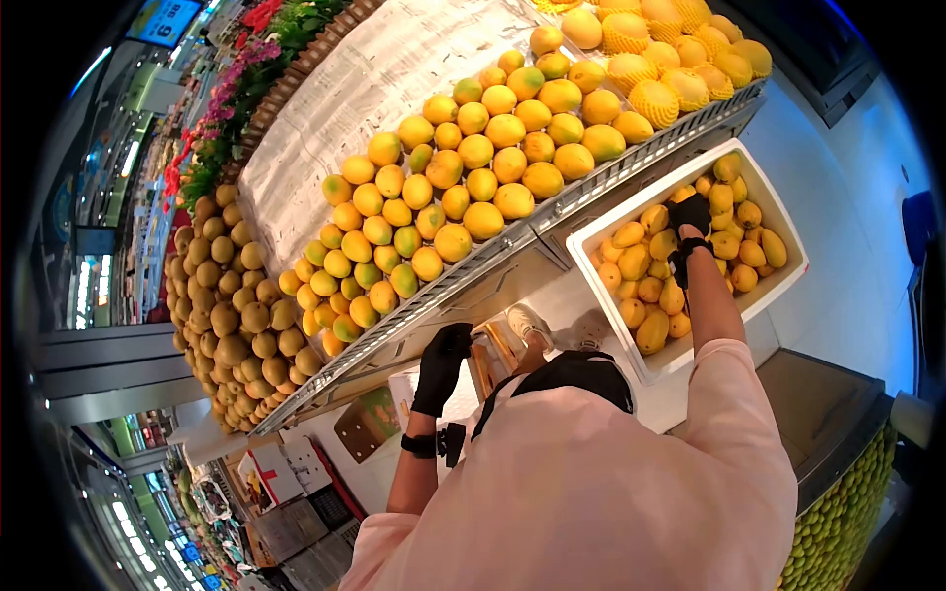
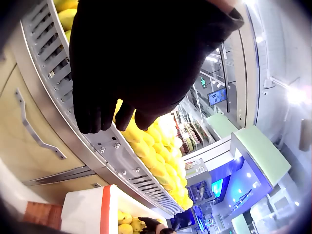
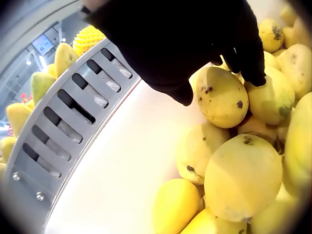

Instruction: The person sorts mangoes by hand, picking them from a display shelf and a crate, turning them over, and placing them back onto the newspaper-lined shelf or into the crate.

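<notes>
My right hand (image 1: 692,212), in a black glove, is down among yellow mangoes in a white foam box (image 1: 645,366). In the right wrist view, its thumb and fingers straddle a mango (image 3: 222,100) with dark spots, thumb on the left and fingertips on the right. Other mangoes (image 3: 243,178) lie packed below and beside it. My left hand (image 1: 448,345), also gloved in black, hangs beside the display stand's front edge and holds nothing. The left wrist view shows its fingers (image 2: 105,114) pointing down, loosely bent, in front of the slatted rail.
Rows of mangoes (image 1: 483,184) cover the sloping stand, behind a grey slatted rail (image 1: 512,236). Net-wrapped fruit (image 1: 655,101) sits at its far end, brown round fruit (image 1: 225,295) at the left. A crate of green fruit (image 1: 838,522) stands at the lower right; cartons (image 1: 367,424) lie on the floor.
</notes>
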A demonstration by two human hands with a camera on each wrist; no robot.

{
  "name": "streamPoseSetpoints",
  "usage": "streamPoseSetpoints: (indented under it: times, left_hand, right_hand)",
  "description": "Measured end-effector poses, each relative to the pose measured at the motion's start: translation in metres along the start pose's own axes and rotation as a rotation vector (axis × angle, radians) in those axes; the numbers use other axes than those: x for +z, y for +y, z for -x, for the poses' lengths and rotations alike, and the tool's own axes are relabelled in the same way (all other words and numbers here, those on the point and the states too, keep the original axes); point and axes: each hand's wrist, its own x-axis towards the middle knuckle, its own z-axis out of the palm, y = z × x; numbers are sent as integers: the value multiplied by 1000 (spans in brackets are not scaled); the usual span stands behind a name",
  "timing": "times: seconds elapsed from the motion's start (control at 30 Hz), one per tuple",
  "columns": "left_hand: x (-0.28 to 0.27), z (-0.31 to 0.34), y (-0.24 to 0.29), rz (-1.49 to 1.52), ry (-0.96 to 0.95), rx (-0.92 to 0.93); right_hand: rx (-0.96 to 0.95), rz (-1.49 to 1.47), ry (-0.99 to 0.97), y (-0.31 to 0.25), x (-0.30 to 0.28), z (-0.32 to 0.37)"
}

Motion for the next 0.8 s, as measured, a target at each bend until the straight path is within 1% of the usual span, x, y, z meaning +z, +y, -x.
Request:
streamPoseSetpoints:
  times: [0.03, 0.07, 0.1, 0.13, 0.23, 0.37, 0.4, 0.5, 0.57, 0.6, 0.7, 0.8]
  left_hand:
    - [-1, 1, 0, 12, 10, -23]
    - [-3, 1, -4, -45, 19, -38]
    - [-2, 3, -5, -21, 34, -22]
    - [-1, 4, -6, 3, 47, -7]
    - [2, 4, -10, -3, 59, 6]
    - [2, 4, -12, -62, 4, -15]
    - [3, 3, -12, -59, 8, -15]
    - [8, -1, -10, -80, 12, -22]
    - [10, -3, -5, -142, -6, -44]
    - [13, -5, -3, -102, -11, -38]
    - [21, -13, -1, -28, -40, 2]
    - [26, -20, -7, -5, -81, 48]
  right_hand:
    - [13, 49, 4, -4, -1, -3]
    - [10, 85, -29, -7, -1, -7]
    - [8, 123, -62, -7, 0, -13]
    - [-32, 114, 33, -4, 8, -18]
    - [-30, 144, 27, -6, 15, -29]
    - [-16, 71, 78, -8, 10, -19]
    - [-27, 80, 14, -7, 8, -17]
    - [15, 5, 32, -6, 5, -2]
    - [-38, -5, 14, -3, 4, 2]
    - [-63, -10, 5, 0, 4, 2]
    - [-169, 122, -115, 12, 7, -11]
    - [-215, 112, -107, 23, 15, -25]
